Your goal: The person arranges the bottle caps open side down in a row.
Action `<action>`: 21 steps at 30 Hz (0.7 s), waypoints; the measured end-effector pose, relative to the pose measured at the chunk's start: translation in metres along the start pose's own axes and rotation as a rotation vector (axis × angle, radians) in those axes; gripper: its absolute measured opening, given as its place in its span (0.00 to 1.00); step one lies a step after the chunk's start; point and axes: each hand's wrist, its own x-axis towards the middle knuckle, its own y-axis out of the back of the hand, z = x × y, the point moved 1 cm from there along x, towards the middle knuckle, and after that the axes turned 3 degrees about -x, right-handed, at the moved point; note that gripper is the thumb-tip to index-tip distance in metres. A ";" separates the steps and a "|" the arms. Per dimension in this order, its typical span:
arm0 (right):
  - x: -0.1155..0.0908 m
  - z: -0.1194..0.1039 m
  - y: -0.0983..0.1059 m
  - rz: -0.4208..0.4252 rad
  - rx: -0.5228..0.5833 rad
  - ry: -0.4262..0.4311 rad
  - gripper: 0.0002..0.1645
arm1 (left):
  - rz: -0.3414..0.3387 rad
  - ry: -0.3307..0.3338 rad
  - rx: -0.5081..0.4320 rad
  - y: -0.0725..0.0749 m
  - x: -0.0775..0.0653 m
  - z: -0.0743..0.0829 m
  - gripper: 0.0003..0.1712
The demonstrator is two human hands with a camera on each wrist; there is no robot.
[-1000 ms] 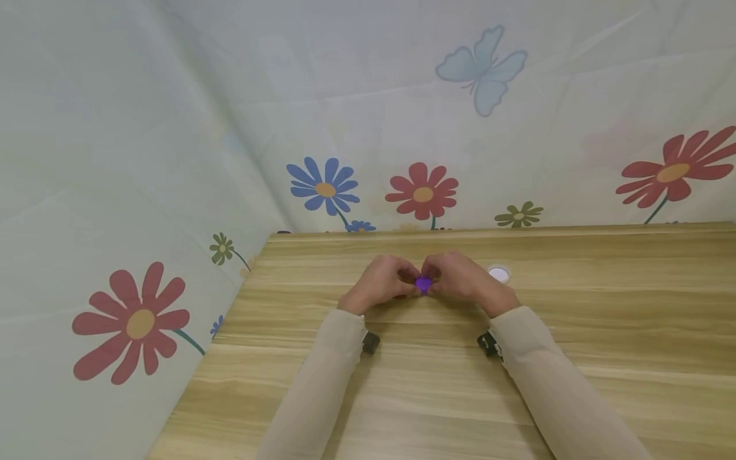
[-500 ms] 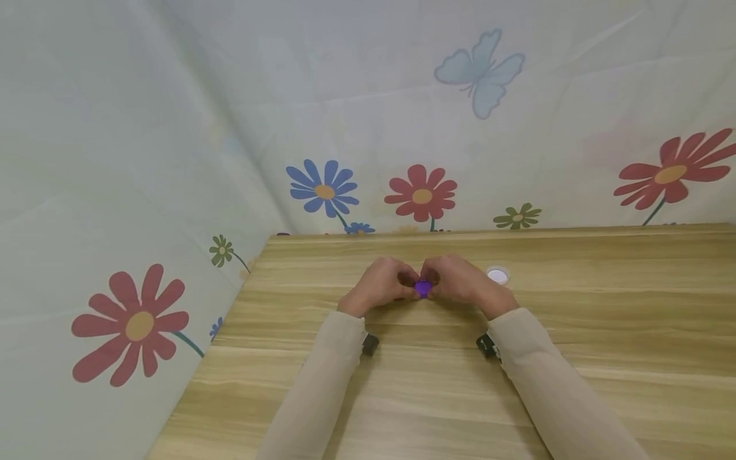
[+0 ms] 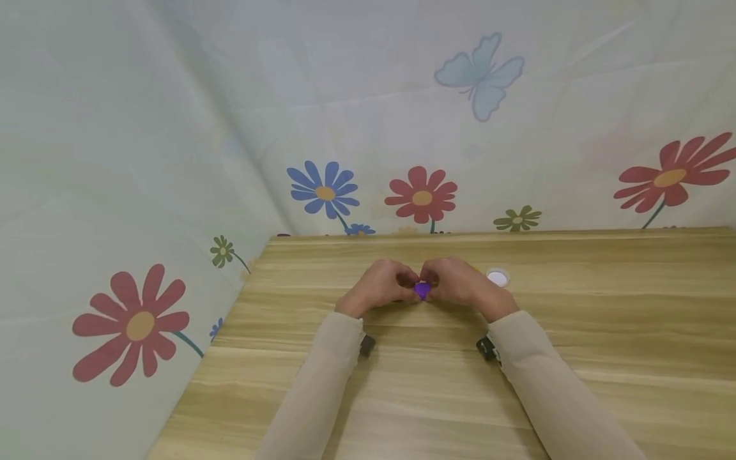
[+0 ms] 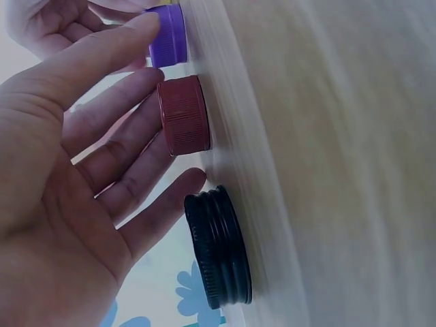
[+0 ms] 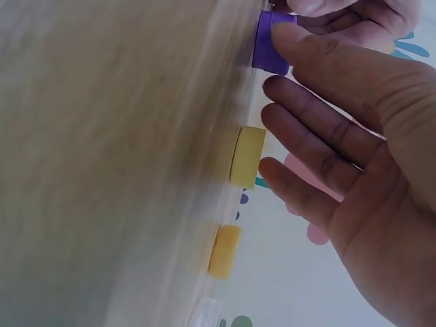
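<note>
A small purple bottle cap (image 3: 422,291) is held between both hands, close over the tabletop in the wrist views. My left hand (image 3: 382,283) pinches it from the left, the thumb on its side. From the right, my right hand (image 3: 460,285) pinches the same cap, its thumb (image 5: 289,37) against the ridged wall. The other fingers of each hand are spread loosely. Behind the left fingers stand a dark red bottle cap (image 4: 185,116) and a wider black cap (image 4: 219,248), both hidden in the head view.
Past the right fingers, a yellow cap (image 5: 248,158), an orange cap (image 5: 225,252) and a clear-rimmed white cap (image 3: 497,278) stand in a row on the wooden table (image 3: 425,383). Behind the table's far edge hangs a flower-printed cloth (image 3: 368,115).
The head view has tilted slightly, so everything sits a little lower. A yellow edge now shows beside the right hand. Both hands keep their pinch on the purple bottle cap.
</note>
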 end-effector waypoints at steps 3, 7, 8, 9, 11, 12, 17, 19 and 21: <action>0.000 0.001 0.001 0.002 0.016 -0.018 0.13 | 0.010 0.003 -0.013 0.001 0.000 0.000 0.16; -0.001 0.000 0.002 0.012 0.036 -0.038 0.14 | 0.021 0.018 -0.061 0.001 -0.001 0.001 0.17; -0.001 0.000 0.002 0.016 0.037 -0.041 0.15 | 0.022 0.024 -0.077 0.001 -0.001 0.001 0.17; -0.002 0.000 0.002 0.021 0.036 -0.041 0.15 | 0.024 0.031 -0.092 0.001 -0.001 0.002 0.16; -0.004 0.000 0.003 0.033 0.027 -0.034 0.15 | 0.028 0.047 -0.118 0.001 -0.001 0.004 0.16; -0.005 0.000 0.004 0.040 0.022 -0.030 0.15 | 0.030 0.053 -0.124 0.000 -0.001 0.004 0.16; -0.010 0.004 0.008 0.075 0.013 -0.029 0.16 | 0.041 0.065 -0.134 -0.002 0.003 0.010 0.19; -0.012 0.005 0.010 0.084 0.010 -0.037 0.18 | 0.048 0.059 -0.117 -0.003 0.006 0.012 0.20; -0.013 0.008 0.012 0.090 0.009 -0.049 0.19 | 0.055 0.049 -0.093 -0.004 0.009 0.015 0.21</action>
